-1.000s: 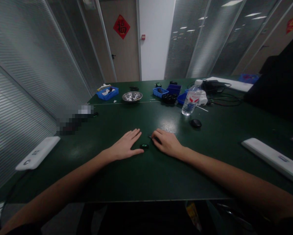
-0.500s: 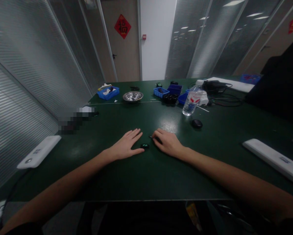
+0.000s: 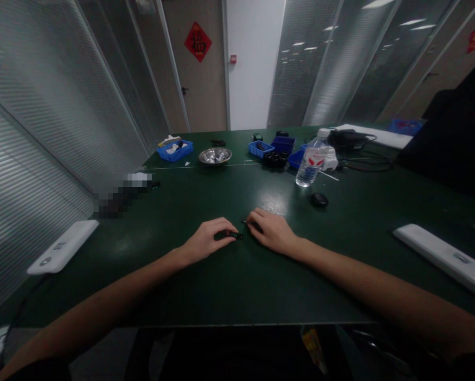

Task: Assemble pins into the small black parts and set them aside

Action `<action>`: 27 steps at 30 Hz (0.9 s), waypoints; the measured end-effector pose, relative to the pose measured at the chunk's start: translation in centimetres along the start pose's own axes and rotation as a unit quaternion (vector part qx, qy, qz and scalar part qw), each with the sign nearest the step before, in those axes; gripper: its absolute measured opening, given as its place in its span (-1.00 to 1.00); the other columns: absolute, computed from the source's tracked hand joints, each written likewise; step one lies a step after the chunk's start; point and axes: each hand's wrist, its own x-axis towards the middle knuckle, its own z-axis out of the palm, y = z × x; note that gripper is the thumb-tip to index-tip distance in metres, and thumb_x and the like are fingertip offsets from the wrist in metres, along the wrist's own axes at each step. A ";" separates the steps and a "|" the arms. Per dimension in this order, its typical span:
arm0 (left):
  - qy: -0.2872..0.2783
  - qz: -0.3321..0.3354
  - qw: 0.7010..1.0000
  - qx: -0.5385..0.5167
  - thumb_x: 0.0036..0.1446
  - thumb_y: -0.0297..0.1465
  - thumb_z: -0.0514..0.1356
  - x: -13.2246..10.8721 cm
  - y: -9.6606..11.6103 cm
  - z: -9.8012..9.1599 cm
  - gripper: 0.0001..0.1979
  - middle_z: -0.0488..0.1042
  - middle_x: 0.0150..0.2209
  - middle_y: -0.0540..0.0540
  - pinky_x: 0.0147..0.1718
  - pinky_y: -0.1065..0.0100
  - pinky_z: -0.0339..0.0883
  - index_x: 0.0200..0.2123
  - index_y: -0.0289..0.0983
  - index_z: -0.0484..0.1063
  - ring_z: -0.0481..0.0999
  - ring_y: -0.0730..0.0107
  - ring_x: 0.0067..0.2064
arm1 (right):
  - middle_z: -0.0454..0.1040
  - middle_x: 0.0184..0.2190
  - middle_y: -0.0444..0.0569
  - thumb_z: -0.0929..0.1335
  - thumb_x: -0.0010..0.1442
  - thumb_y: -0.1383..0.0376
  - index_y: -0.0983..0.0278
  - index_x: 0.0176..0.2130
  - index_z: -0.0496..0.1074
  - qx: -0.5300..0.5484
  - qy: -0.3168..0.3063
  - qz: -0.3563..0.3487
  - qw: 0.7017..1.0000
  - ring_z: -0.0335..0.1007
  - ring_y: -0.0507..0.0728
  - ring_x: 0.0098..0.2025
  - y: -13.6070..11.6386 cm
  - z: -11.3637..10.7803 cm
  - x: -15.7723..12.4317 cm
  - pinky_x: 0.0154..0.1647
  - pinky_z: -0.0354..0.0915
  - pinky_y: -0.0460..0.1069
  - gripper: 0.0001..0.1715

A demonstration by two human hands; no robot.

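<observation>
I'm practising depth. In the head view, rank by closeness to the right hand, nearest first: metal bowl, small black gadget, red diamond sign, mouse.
From the right hand:
1. Small black gadget, just left, in the left hand.
2. Mouse, to the right, farther up the table.
3. Metal bowl, farther off, ahead and left.
4. Red diamond sign, beyond the table, on the door.
</observation>
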 end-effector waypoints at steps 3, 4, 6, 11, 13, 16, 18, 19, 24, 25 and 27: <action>0.005 -0.011 1.000 -0.023 0.32 -0.36 0.23 0.0 0.3 -0.2 -0.76 0.54 -0.05 -0.15 0.00 0.21 0.44 0.02 -0.26 0.51 0.53 0.27 -0.03 | 0.46 -0.13 -0.01 0.30 0.37 0.28 0.22 -0.07 0.38 0.002 -0.001 0.002 1.000 0.41 0.13 -0.14 0.1 0.0 0.0 -0.22 0.25 -0.02 -0.87; 0.003 -0.014 1.000 -0.028 0.32 -0.36 0.23 0.0 0.4 -0.2 -0.76 0.55 -0.04 -0.15 0.02 0.20 0.44 0.02 -0.26 0.50 0.54 0.26 -0.02 | 0.46 -0.13 -0.01 0.30 0.38 0.28 0.22 -0.07 0.38 0.004 -0.001 0.003 1.000 0.41 0.13 -0.13 0.1 0.1 0.0 -0.22 0.25 -0.02 -0.87; -0.004 -0.020 0.999 -0.033 0.31 -0.37 0.23 -0.1 0.5 -0.3 -0.74 0.56 -0.02 -0.13 0.05 0.19 0.44 0.05 -0.24 0.50 0.55 0.27 0.01 | 0.46 -0.12 -0.01 0.29 0.38 0.28 0.22 -0.07 0.38 0.006 -0.001 0.002 1.000 0.42 0.13 -0.13 0.2 0.1 0.0 -0.21 0.25 -0.02 -0.86; -0.008 -0.024 0.999 -0.036 0.31 -0.38 0.24 -0.2 0.2 -0.1 -0.71 0.56 0.03 -0.09 0.13 0.20 0.43 0.09 -0.21 0.49 0.55 0.29 0.07 | 0.47 -0.12 -0.01 0.29 0.38 0.28 0.22 -0.07 0.37 0.002 -0.005 0.003 1.000 0.42 0.13 -0.13 0.0 -0.1 0.0 -0.22 0.25 -0.02 -0.87; -0.007 -0.026 0.999 -0.037 0.30 -0.38 0.24 -0.2 0.1 -0.1 -0.70 0.56 0.04 -0.08 0.14 0.21 0.42 0.09 -0.21 0.49 0.55 0.30 0.08 | 0.46 -0.12 -0.01 0.28 0.39 0.28 0.22 -0.06 0.37 0.002 -0.003 0.002 1.000 0.42 0.13 -0.13 -0.1 -0.2 0.0 -0.21 0.25 -0.02 -0.86; -0.007 -0.027 0.999 -0.035 0.30 -0.38 0.25 -0.2 0.0 -0.1 -0.70 0.55 0.04 -0.08 0.13 0.22 0.42 0.09 -0.21 0.49 0.55 0.30 0.07 | 0.46 -0.12 -0.02 0.28 0.39 0.27 0.22 -0.05 0.37 0.004 -0.001 -0.001 1.000 0.42 0.12 -0.14 -0.1 -0.2 0.0 -0.22 0.25 -0.02 -0.86; -0.007 -0.025 0.999 -0.028 0.30 -0.38 0.25 -0.2 0.0 -0.2 -0.71 0.55 0.03 -0.08 0.12 0.22 0.42 0.08 -0.21 0.49 0.55 0.30 0.06 | 0.46 -0.12 -0.02 0.28 0.39 0.27 0.22 -0.05 0.37 0.006 -0.002 -0.003 1.000 0.42 0.13 -0.14 0.0 -0.2 0.0 -0.23 0.25 -0.02 -0.85; -0.007 -0.024 0.999 -0.023 0.30 -0.38 0.24 -0.2 0.1 -0.2 -0.71 0.55 0.02 -0.08 0.11 0.22 0.42 0.08 -0.21 0.48 0.54 0.30 0.05 | 0.46 -0.11 -0.02 0.29 0.39 0.27 0.21 -0.05 0.37 0.007 -0.002 -0.003 1.000 0.42 0.12 -0.14 0.0 -0.2 0.0 -0.24 0.25 -0.02 -0.85; 0.008 0.003 1.000 0.018 0.31 -0.39 0.23 -0.1 0.3 -0.3 -0.72 0.53 0.01 -0.11 0.09 0.20 0.38 0.07 -0.20 0.50 0.49 0.26 0.06 | 0.46 -0.12 -0.01 0.29 0.38 0.28 0.22 -0.05 0.37 0.006 -0.001 -0.001 1.000 0.41 0.12 -0.15 0.2 -0.1 0.0 -0.23 0.25 -0.02 -0.85; 0.011 0.009 1.000 0.027 0.31 -0.39 0.22 -0.1 0.3 -0.3 -0.72 0.52 0.01 -0.12 0.10 0.19 0.37 0.08 -0.19 0.50 0.48 0.25 0.06 | 0.46 -0.12 -0.01 0.30 0.38 0.27 0.22 -0.05 0.37 0.005 -0.002 -0.001 1.000 0.42 0.12 -0.15 0.1 -0.1 0.0 -0.23 0.25 -0.02 -0.85; 0.006 0.014 0.999 0.041 0.32 -0.39 0.21 0.0 0.2 -0.3 -0.73 0.51 -0.02 -0.13 0.08 0.19 0.35 0.07 -0.19 0.51 0.46 0.24 0.05 | 0.46 -0.11 -0.01 0.29 0.38 0.27 0.22 -0.05 0.37 0.002 -0.002 -0.001 1.000 0.42 0.12 -0.14 0.1 0.0 0.0 -0.23 0.25 -0.02 -0.85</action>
